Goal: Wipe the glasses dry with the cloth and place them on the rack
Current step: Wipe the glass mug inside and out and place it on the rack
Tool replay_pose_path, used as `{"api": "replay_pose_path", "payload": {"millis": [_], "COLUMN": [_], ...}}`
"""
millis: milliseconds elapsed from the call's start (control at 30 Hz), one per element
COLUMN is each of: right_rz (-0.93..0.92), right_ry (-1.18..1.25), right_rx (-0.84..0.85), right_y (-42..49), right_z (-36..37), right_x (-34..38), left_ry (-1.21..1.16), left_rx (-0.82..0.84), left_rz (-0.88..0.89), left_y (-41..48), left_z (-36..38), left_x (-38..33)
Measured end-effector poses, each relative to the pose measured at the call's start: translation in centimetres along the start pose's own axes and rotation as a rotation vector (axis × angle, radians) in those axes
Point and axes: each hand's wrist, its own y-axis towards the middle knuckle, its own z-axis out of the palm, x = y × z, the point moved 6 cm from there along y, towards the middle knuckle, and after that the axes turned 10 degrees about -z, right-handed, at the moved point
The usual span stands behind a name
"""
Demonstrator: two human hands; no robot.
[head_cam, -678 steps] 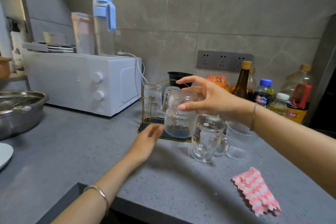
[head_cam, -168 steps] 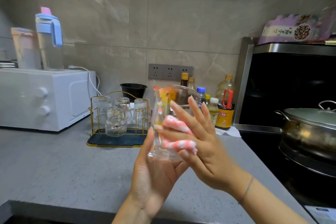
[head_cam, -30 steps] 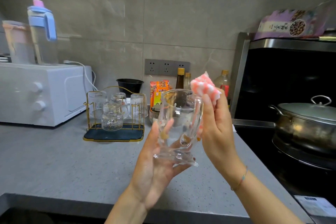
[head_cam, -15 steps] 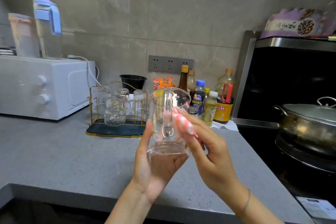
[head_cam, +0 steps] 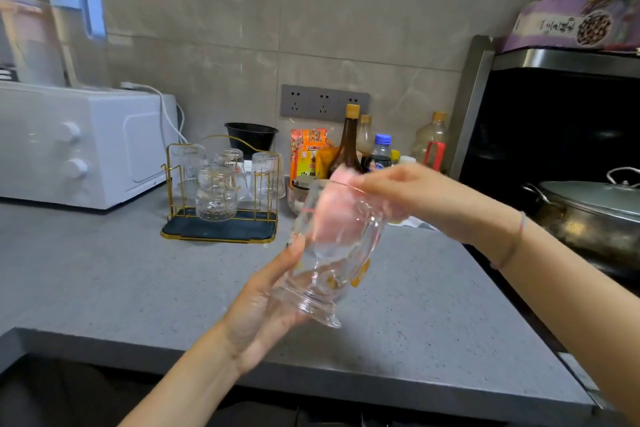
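My left hand (head_cam: 263, 302) grips a clear footed glass mug (head_cam: 329, 263) around its lower part and holds it tilted above the grey counter. My right hand (head_cam: 408, 198) reaches over the rim and pushes the pink-and-white cloth (head_cam: 332, 215) down inside the mug. Its fingers are bunched on the cloth. The gold wire rack (head_cam: 220, 229) with a dark tray stands at the back left, apart from both hands. Several glasses (head_cam: 216, 192) sit upside down on it.
A white microwave (head_cam: 83, 142) with jugs on top stands to the left of the rack. Bottles (head_cam: 349, 146) and snack packets line the wall behind. A steel pot (head_cam: 588, 215) sits on the stove at the right. The counter edge (head_cam: 242, 357) runs across the front.
The mug has tilted over to the right in my left hand. My right hand has moved from the mug's side to over its rim, and the cloth is now inside.
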Motion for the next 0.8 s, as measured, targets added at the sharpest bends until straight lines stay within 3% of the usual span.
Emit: {"api": "replay_pose_path", "payload": {"millis": [67,167,400,467,567,700,800], "right_rz": [0.039,-0.067,-0.128,-0.150,-0.164,-0.120,-0.119], "right_ry": [0.073,0.195,0.399,0.345,0.305,0.340,0.309], "right_rx": [0.213,0.395,0.625,0.597,0.429,0.222,0.226], "right_y": [-0.3,-1.7,-5.4,-6.2,-6.5,-6.1,-6.0], "right_z": [1.6,2.7,6.0,7.0,6.8,5.5,6.2], "right_x": [-0.6,-1.0,-2.4,-2.5,-2.6,-2.5,-2.4], "left_ry": [-0.021,-0.045,-0.144,-0.168,-0.172,-0.140,-0.039], "left_rx": [-0.010,-0.010,0.010,0.060,0.076,-0.092,-0.237], "left_rz": [-0.025,-0.099,-0.311,-0.343,-0.365,-0.247,-0.175], "left_y": [-0.5,-1.3,-1.9,-2.2,-2.2,-2.3,-2.6], "left_z": [-0.3,-0.6,-1.7,-1.1,-0.7,-0.8,0.1], "left_x": [0.5,1.4,4.2,4.7,5.1,4.5,4.9]}}
